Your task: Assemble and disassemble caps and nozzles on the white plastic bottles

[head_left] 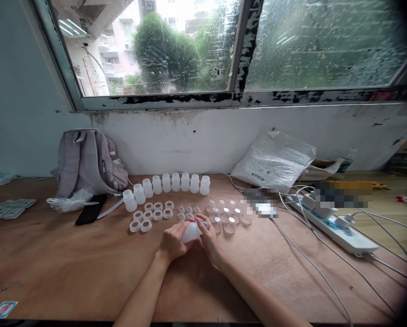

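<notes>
A white bottle [191, 232] is held low over the middle of the bench [87, 272], at its near side, tilted with its neck to the right. Its body is clasped by the closed fingers of the left hand [175, 240], and its neck end is gripped by the curled fingers of the right hand [209, 236]; whether a small part is also pinched there cannot be told. Just beyond the hands, clear teats [188, 210] are set out, flanked by white rings [158, 218] on the left and transparent caps [229, 226] on the right. Farther back, more bottles [166, 182] are lined up upright in a curved row.
</notes>
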The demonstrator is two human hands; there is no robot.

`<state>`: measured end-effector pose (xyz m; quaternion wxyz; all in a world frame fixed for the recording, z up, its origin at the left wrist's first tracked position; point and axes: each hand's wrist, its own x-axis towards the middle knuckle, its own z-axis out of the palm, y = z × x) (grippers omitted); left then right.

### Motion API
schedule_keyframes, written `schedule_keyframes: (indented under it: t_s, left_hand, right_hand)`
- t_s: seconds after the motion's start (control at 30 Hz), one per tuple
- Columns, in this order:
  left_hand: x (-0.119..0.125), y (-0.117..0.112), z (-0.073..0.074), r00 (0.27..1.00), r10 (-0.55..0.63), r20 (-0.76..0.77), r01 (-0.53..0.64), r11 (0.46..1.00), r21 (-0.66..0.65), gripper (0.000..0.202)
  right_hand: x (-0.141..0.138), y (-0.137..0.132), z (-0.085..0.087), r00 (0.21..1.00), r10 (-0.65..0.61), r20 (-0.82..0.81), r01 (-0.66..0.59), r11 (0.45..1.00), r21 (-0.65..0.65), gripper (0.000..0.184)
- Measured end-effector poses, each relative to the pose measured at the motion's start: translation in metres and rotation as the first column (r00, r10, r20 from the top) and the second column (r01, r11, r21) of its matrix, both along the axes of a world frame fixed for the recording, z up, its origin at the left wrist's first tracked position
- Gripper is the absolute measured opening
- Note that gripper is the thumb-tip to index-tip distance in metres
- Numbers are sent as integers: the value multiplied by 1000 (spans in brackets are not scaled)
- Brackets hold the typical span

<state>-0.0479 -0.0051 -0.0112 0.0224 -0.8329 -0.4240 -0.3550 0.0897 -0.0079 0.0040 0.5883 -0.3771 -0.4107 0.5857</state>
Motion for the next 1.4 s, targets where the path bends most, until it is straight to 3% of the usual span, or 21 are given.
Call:
schedule_keyframes:
  t_s: [0.1, 0.3, 0.63, 1.07, 1.2, 1.3, 1.33, 1.4]
  left_hand:
    - [7, 0, -3, 1000, -12, 13, 12, 1000, -16, 45]
    - [18, -7, 0, 991, -15, 133, 29, 994, -106, 45]
    - [35, -14, 12, 955, 35, 296, 63, 947, -314, 36]
    - [37, -12, 14, 906, 81, 416, 138, 872, -470, 42]
    - [38, -10, 13, 870, 74, 488, 212, 837, -505, 38]
    - [37, -8, 11, 805, 83, 587, 340, 746, -573, 32]
    - [36, -7, 11, 769, 95, 632, 417, 674, -610, 33]
    - [33, -7, 10, 680, 136, 720, 591, 479, -649, 36]
  right_hand:
    - [3, 3, 3, 995, 46, -92, -49, 998, -32, 19]
    - [8, 4, 9, 997, 31, -70, -32, 999, -18, 9]
    - [19, 11, 14, 996, 27, -81, -22, 998, 63, 8]
    - [20, 13, 15, 1000, 17, -24, -16, 998, 60, 9]
    - [20, 15, 14, 999, 23, -25, -21, 997, 80, 9]
    - [21, 14, 16, 998, 52, -32, -49, 994, 100, 10]
    - [21, 13, 17, 997, 70, -27, -67, 992, 104, 10]
    - [22, 10, 20, 994, 113, -4, -112, 988, 108, 10]
